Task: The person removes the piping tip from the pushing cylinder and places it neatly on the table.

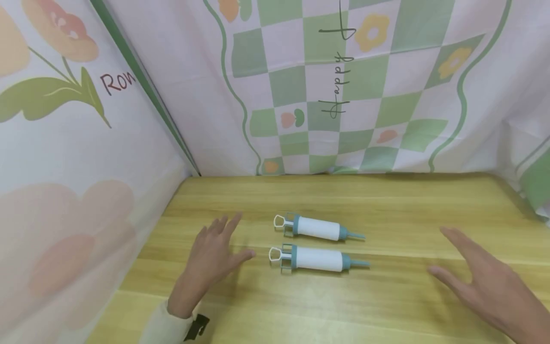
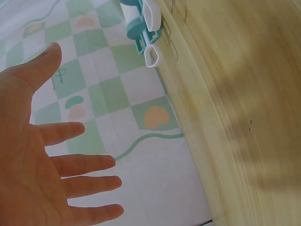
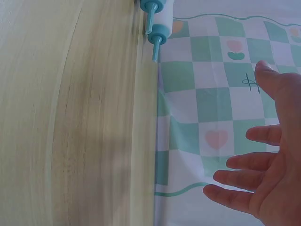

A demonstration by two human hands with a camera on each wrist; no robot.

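Two toy-like syringes lie side by side on the wooden table, each with a white barrel, teal end caps, a white ring handle on the left and a teal nozzle on the right. The farther syringe tilts slightly; the nearer syringe lies in front of it. To the left of the ring handles, my left hand holds nothing, its fingers spread. My right hand is off to the right of the nozzles, fingers extended and nothing in it. Both wrist views show the palms bare, with the syringes' ends at the top edge.
The wooden table ends at the back against a hanging cloth with green checks and flowers. Another printed cloth hangs along the left side. A dark strap shows at the left sleeve.
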